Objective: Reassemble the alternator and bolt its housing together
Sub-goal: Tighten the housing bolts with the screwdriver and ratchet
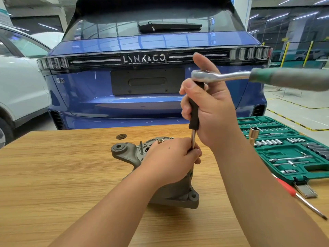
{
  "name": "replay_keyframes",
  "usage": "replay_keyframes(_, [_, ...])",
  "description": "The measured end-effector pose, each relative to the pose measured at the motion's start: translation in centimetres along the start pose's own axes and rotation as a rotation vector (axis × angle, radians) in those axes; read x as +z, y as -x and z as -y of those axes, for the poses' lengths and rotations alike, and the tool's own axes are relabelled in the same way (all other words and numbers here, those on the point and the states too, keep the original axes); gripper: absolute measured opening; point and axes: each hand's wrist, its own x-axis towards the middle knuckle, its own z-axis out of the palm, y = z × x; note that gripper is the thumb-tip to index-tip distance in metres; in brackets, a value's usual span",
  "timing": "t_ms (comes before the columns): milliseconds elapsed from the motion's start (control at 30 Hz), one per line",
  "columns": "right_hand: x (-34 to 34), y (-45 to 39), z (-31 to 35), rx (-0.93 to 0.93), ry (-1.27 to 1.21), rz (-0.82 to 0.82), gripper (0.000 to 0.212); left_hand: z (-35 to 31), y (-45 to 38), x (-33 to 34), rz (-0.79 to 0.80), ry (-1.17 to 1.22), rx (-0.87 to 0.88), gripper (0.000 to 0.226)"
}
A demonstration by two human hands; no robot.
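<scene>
A grey cast alternator [179, 193] stands on the wooden table [53, 175] with its mounting ears to the left and lower right. My left hand [170, 157] lies over its top and pinches the lower end of a steel extension shaft [193, 139] that stands upright on the housing. My right hand [213, 111] grips the black sleeve of that extension [194, 111]. A chrome ratchet [222, 76] with a green handle sits on top and points right. A thin stud [141, 147] sticks up from the housing. The bolt under the tool is hidden.
An open green socket set case [284, 150] lies at the table's right, with a brass-coloured socket [253, 135] standing at its near edge. A red-handled screwdriver [300, 198] lies in front of it. A blue car's rear [142, 77] stands just beyond the table; a white car is left.
</scene>
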Motion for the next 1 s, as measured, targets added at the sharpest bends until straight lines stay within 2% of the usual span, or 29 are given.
replay_keyframes(167, [0.1,-0.2,-0.5,0.001,-0.046,-0.015,0.046,0.0,0.0,0.1,-0.005,-0.001,0.001,0.022])
replay_keyframes(333, [-0.8,-0.2,-0.2,0.102,-0.326,0.097,0.042,0.1,-0.1,0.2,-0.009,0.001,0.008,0.024])
replay_keyframes(400, [-0.7,-0.1,0.0,0.141,-0.362,0.093,0.042,0.1,-0.1,0.2,-0.006,-0.002,0.004,0.023])
replay_keyframes(533, [0.4,-0.2,0.4,0.186,-0.228,-0.041,0.036,0.0,0.1,0.1,-0.004,-0.003,0.004,0.023])
replay_keyframes(633, [0.9,-0.1,0.8,0.135,-0.007,-0.178,0.020,-0.1,0.2,0.1,-0.004,-0.006,0.018,0.022])
replay_keyframes(700, [0.7,-0.1,0.9,0.136,0.087,-0.220,0.020,-0.1,0.2,0.2,-0.004,-0.007,0.025,0.022])
replay_keyframes(767, [0.4,-0.1,1.0,0.184,0.036,-0.150,0.008,0.0,0.1,0.3,-0.008,-0.003,0.026,0.021])
replay_keyframes(800, [0.3,-0.1,1.1,0.213,-0.035,-0.098,0.010,0.0,0.1,0.3,-0.013,-0.001,0.023,0.021])
replay_keyframes(867, [0.1,-0.1,1.1,0.245,-0.157,-0.032,0.031,0.0,0.0,0.2,-0.017,0.003,0.013,0.022])
replay_keyframes(900, [0.1,0.0,0.9,0.232,-0.170,-0.020,0.035,0.0,0.0,0.2,-0.016,0.002,0.011,0.022])
replay_keyframes(1000, [0.3,0.2,0.6,0.128,-0.126,-0.003,0.033,-0.1,0.1,0.1,-0.013,0.001,0.006,0.023])
